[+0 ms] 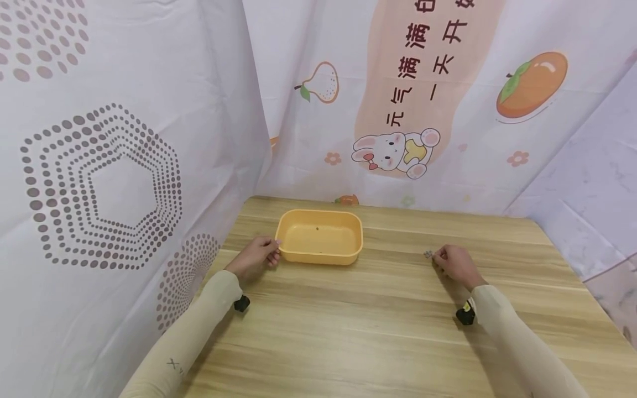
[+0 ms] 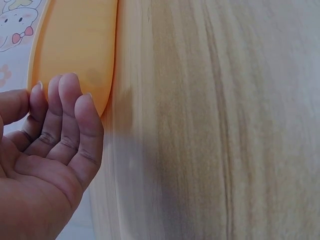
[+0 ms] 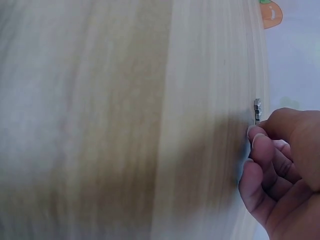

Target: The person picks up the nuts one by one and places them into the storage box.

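A yellow rectangular plastic basin [image 1: 320, 258] with rounded corners stands on the wooden table. My left hand [image 1: 260, 251] is at its left end, thumb and index finger pinching the rim. In the left wrist view, the other fingers of that left hand [image 2: 60, 130] lie against the outer wall of the basin [image 2: 80, 45]. Off to the right, my right hand [image 1: 455, 265] pinches a small silvery piece [image 1: 428, 254] with a knobbly outline, close over the table. The right wrist view has this silvery piece [image 3: 257, 109] jutting past the fingertips; its held end is hidden.
The wood-grain table [image 1: 348, 331] runs up to a white printed curtain [image 1: 318, 138] at the back. Another patterned curtain [image 1: 199, 138] hangs along the left side, close to the left arm. A marbled sheet [image 1: 587, 193] borders the right.
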{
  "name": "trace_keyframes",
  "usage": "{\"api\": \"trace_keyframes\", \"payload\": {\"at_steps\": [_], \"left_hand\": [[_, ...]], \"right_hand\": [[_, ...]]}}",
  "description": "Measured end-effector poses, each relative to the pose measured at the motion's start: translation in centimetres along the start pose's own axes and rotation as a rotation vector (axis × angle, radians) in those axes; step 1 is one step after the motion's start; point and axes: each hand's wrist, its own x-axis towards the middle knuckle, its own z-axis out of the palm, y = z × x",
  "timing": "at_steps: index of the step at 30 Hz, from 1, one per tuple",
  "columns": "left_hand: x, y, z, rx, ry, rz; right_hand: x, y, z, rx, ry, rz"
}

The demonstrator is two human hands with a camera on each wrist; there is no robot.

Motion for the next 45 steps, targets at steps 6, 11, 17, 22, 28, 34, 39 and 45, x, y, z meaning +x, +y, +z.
{"api": "trace_keyframes", "payload": {"at_steps": [6,11,17,22,28,34,39,45], "left_hand": [[0.0,-0.1,0.0,-0.005,-0.002,0.002],[0.0,-0.1,0.1,-0.005,0.0,0.001],[-0.1,-0.1,0.2,-0.02,-0.004,0.006],[0.0,-0.2,0.1,-0.022,-0.004,0.006],[-0.1,0.1,0.2,-0.023,0.005,-0.005],[-0.1,0.1,0.2,-0.018,0.006,-0.002],[-0.1,-0.1,0.1,-0.025,0.005,-0.002],[-0.2,0.1,0.2,-0.023,0.015,-0.014]], "right_hand": [[0.0,-0.1,0.0,0.023,0.008,-0.003],[0.1,-0.3,0.0,0.005,0.034,-0.03],[0.3,-0.6,0.0,0.004,0.045,-0.033],[0.3,-1.0,0.0,0.008,0.048,-0.044],[0.3,-1.7,-0.2,0.011,0.053,-0.041],[0.4,-2.1,-0.2,-0.004,0.069,-0.056],[0.4,-2.5,-0.2,-0.009,0.082,-0.068],[0.4,-2.9,-0.3,0.001,0.07,-0.06]]}}
